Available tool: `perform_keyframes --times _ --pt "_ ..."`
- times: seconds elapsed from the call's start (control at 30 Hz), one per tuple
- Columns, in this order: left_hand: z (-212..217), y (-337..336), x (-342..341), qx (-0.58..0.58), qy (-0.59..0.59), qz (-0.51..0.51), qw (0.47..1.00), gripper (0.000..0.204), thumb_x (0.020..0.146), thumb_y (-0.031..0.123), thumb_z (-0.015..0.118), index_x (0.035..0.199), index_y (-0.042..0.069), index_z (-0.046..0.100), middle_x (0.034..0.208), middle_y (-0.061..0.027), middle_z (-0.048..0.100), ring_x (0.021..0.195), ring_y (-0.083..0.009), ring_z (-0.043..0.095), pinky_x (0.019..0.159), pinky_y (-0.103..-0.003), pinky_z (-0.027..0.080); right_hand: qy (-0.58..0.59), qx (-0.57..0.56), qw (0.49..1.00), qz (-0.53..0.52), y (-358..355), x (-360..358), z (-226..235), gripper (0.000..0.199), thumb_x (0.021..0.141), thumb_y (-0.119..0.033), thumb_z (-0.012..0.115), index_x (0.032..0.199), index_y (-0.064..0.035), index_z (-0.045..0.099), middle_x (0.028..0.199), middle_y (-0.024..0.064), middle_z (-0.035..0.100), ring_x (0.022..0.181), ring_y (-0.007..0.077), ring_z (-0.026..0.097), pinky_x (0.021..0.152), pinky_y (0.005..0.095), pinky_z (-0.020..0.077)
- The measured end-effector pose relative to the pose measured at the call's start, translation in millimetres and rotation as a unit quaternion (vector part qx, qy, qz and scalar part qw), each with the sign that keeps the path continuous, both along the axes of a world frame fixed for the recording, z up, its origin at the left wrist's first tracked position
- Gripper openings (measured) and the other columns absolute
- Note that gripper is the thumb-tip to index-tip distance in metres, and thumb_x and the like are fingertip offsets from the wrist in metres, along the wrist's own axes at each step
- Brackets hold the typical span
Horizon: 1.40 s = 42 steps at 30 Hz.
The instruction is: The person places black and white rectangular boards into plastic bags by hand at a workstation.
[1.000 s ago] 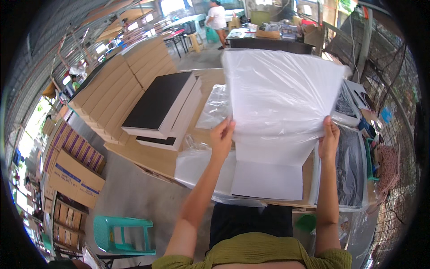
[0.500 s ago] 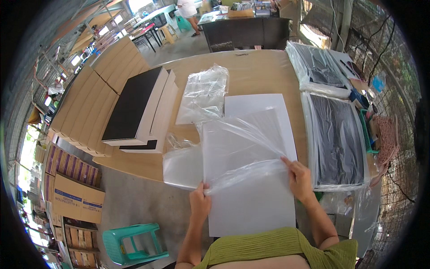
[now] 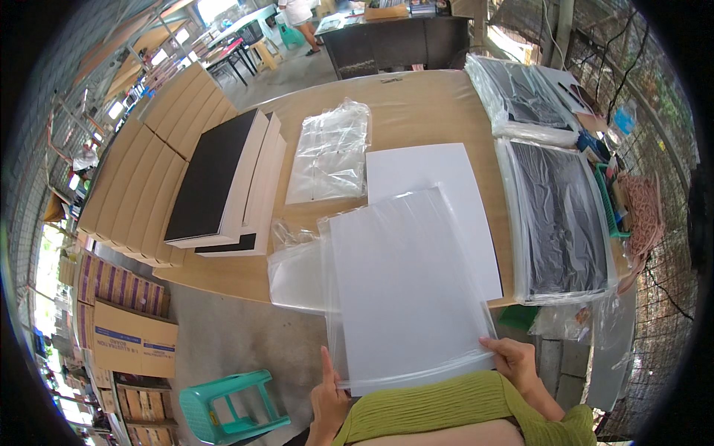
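A white board (image 3: 409, 290) lies inside a clear plastic bag (image 3: 465, 260), its near end at the bag's mouth close to my body. My right hand (image 3: 513, 363) pinches the right corner of the bag's mouth. At the left corner, my left hand (image 3: 328, 398) holds the bag's edge low down, with the index finger stretched out along it. Beneath and beyond the bagged board lies another white board (image 3: 446, 178). Left of it are a pile of clear plastic bags (image 3: 331, 152) and more folded clear plastic (image 3: 297, 271).
Black-topped boards in stacks (image 3: 219, 175) stand at the table's left, beside rows of brown stacks (image 3: 126, 186). Plastic-wrapped dark boards (image 3: 561, 219) lie on the right. A green stool (image 3: 230, 409) and cardboard boxes (image 3: 134, 334) are on the floor. A person (image 3: 299, 18) stands far off.
Both hands have come down toward my body, drawing the bag's mouth over the board to its near end. The bagged board has tilted and shifted nearer, baring more of the board beneath.
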State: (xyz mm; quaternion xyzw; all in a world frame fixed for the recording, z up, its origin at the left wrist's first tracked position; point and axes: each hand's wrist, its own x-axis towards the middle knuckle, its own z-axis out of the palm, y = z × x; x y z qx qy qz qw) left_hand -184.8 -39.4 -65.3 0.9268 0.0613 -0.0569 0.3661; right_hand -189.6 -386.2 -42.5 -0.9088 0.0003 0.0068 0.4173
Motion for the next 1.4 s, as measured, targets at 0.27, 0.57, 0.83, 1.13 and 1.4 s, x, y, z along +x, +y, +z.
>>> perform_keyframes --times 0.27,0.57,0.83,1.13,1.4 --pt "9.6 4.9 -15.6 -0.19 0.029 -0.172 0.966 0.057 0.087 0.012 0.063 0.14 0.018 0.046 0.069 -0.0184 0.058 0.061 -0.0161 0.059 0.061 -0.029 0.048 0.043 0.162 0.983 -0.077 -1.0 -8.9 7.8 0.033 0.071 0.016 0.056 0.091 -0.0034 0.073 0.071 0.0094 0.061 0.065 0.0187 0.064 0.06 0.0273 0.0496" --pt "-24.9 -145.7 99.7 -0.126 -0.288 -0.328 0.891 0.058 0.08 0.002 0.066 0.135 0.014 0.052 0.071 -0.0063 0.06 0.055 -0.0233 0.058 0.052 -0.035 0.049 -0.268 0.023 0.922 -0.278 -105.7 14.5 19.0 0.031 0.072 0.017 0.046 0.083 0.0012 0.07 0.076 0.0088 0.06 0.054 0.0141 0.055 0.05 0.0257 0.0445" --pt "-38.7 -298.6 131.8 -0.149 -0.313 -0.439 0.829 0.054 0.085 0.012 0.064 0.137 0.014 0.05 0.072 -0.0069 0.063 0.055 -0.0265 0.059 0.05 -0.037 0.048 -0.221 -0.017 0.876 -0.428 -255.2 -18.4 -16.0 0.03 0.077 0.016 0.044 0.087 0.0043 0.07 0.077 0.0045 0.058 0.062 0.0095 0.049 0.056 0.0247 0.0403" --pt "-32.5 -295.5 121.2 -0.052 -0.274 -0.459 0.844 0.058 0.086 0.017 0.065 0.14 0.017 0.046 0.066 -0.0034 0.061 0.047 -0.0217 0.053 0.048 -0.032 0.043 -0.051 -0.04 0.857 -0.511 -255.5 -5.8 -20.1 0.035 0.079 0.009 0.047 0.102 -0.0021 0.071 0.096 0.0097 0.068 0.075 0.0167 0.062 0.068 0.0292 0.0496" --pt "-18.7 -127.3 149.1 -0.097 -0.376 -0.151 0.909 0.03 0.082 0.004 0.064 0.112 0.007 0.065 0.1 -0.0118 0.064 0.099 -0.0291 0.058 0.082 -0.038 0.05 -0.182 -0.193 0.842 -0.47 -289.2 -49.1 -46.6 0.029 0.088 0.0 0.055 0.114 -0.0042 0.067 0.126 0.0107 0.059 0.114 0.0234 0.058 0.086 0.0331 0.0512"
